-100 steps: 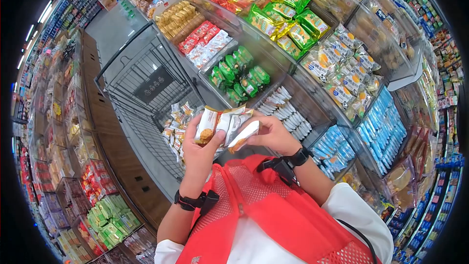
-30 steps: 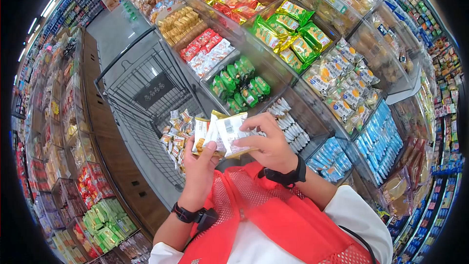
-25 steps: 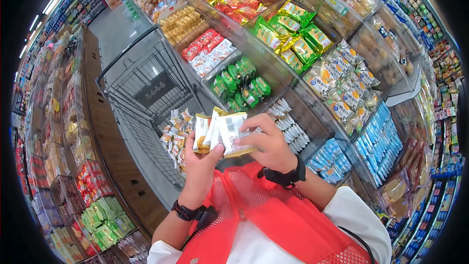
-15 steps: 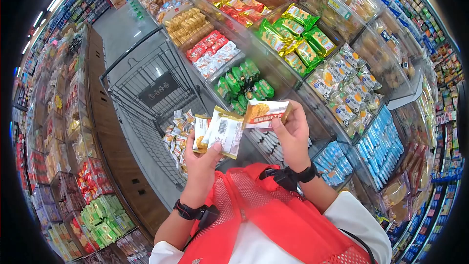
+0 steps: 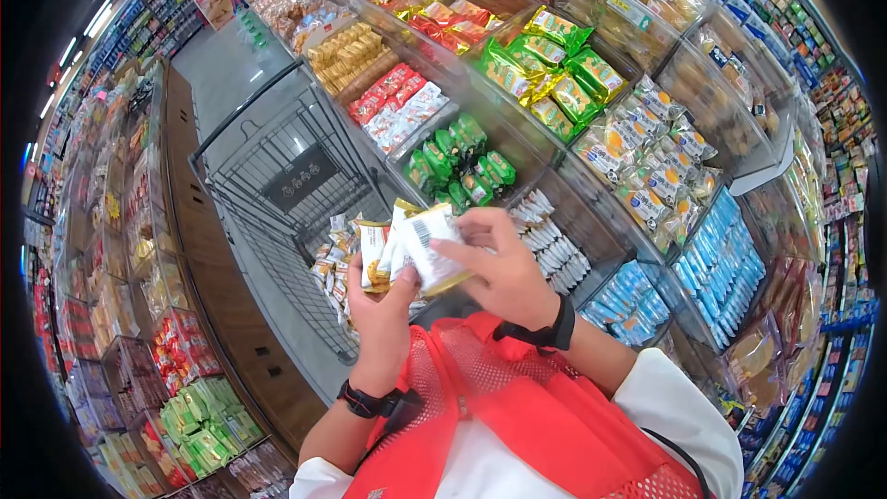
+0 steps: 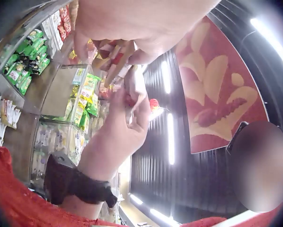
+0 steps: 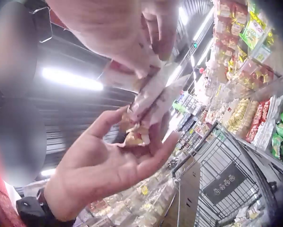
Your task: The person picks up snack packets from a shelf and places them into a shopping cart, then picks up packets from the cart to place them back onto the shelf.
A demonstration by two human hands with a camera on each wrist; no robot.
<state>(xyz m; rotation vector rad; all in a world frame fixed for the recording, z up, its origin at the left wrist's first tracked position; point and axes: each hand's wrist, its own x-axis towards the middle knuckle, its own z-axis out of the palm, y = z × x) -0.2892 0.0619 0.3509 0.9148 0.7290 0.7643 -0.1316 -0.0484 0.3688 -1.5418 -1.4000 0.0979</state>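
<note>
Several small white-and-gold snack packets (image 5: 432, 238) are fanned out in front of the chest. My left hand (image 5: 379, 310) grips them at their left end, thumb on the near side. From the right, my right hand (image 5: 504, 263) pinches the front packet, whose barcode side faces up. In the right wrist view the left hand (image 7: 108, 165) curls around the ends of the packets (image 7: 153, 97), with the right hand (image 7: 118, 33) above. The left wrist view shows the right hand (image 6: 115, 137) holding a packet, partly hidden behind the other hand.
A grey shopping cart (image 5: 268, 157) stands ahead on the left, with loose small packets (image 5: 334, 263) by its near end. Clear-walled bins of green packs (image 5: 462, 159), white sticks (image 5: 554, 249) and blue packets (image 5: 628, 300) lie right. A wooden-sided shelf (image 5: 212, 286) runs along the left.
Half a second ago my right hand held a separate brown-and-white packet off to the right; now it is back against the fanned packets, and that packet is no longer seen apart. The left hand keeps its grip.
</note>
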